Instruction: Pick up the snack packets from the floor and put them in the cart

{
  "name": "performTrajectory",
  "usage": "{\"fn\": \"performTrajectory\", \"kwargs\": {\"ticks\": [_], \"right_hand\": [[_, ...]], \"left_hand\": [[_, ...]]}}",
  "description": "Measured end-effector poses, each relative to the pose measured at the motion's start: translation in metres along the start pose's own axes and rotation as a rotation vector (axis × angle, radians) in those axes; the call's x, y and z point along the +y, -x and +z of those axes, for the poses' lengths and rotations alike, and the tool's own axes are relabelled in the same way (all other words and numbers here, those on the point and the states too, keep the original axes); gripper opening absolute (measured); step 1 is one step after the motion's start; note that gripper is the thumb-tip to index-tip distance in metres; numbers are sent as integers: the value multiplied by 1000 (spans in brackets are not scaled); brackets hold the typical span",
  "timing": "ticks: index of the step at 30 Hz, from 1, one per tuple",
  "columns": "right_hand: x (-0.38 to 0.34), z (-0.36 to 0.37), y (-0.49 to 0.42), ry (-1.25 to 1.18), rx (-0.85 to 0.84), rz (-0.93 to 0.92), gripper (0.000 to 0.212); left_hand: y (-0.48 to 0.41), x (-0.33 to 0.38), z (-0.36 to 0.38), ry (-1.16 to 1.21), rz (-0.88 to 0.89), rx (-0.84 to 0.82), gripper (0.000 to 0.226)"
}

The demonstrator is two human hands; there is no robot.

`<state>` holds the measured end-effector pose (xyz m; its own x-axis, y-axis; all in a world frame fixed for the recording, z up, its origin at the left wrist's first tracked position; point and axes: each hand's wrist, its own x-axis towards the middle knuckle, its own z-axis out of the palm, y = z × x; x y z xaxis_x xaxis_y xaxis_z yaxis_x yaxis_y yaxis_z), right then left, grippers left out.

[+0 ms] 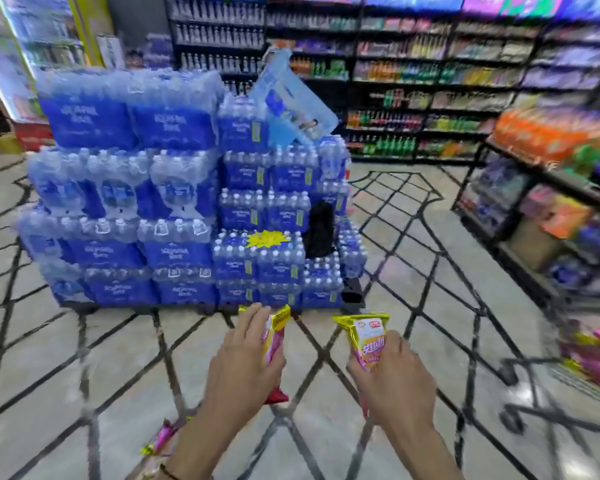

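My left hand (241,358) grips the first packet (275,336), my right hand (394,382) the second packet (365,336), both off the floor (84,358); carrying them right to the cart (541,361) should come next, the third packet (163,438) waiting below

Your floor (84,358) is pale, glossy tile with dark lines crossing it in a diamond pattern. Dead ahead you've got a big stack of shrink-wrapped water bottle packs (174,209) sitting on it, several layers high, on what looks like a low dark base. Down at your lower left one pink and gold snack packet (163,436) lies on the tile, pretty blurry. Off to your right the cart (509,374) stands on its wheels, near a dark shelf rack (499,216).
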<state>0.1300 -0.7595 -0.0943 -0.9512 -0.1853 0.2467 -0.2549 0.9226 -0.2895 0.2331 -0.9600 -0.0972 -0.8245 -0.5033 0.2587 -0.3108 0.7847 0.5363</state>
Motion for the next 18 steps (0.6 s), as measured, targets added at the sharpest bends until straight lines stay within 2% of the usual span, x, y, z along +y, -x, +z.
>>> {"fn": "performTrajectory", "kwargs": {"ticks": [4,10,14,18], "right_hand": [[117,-32,-20,18,43,150,60],[282,-82,-30,41,120,412,58],[370,-105,-35,51,127,575,55],[433,-107,-44,67,155,708,61]], "left_hand": [[-16,105,71,55,137,-87,65],[-22,265,179,164,238,-199,46],[-17,362,240,182,355,-313,46],[-23,424,297,187,422,-412,50]]}}
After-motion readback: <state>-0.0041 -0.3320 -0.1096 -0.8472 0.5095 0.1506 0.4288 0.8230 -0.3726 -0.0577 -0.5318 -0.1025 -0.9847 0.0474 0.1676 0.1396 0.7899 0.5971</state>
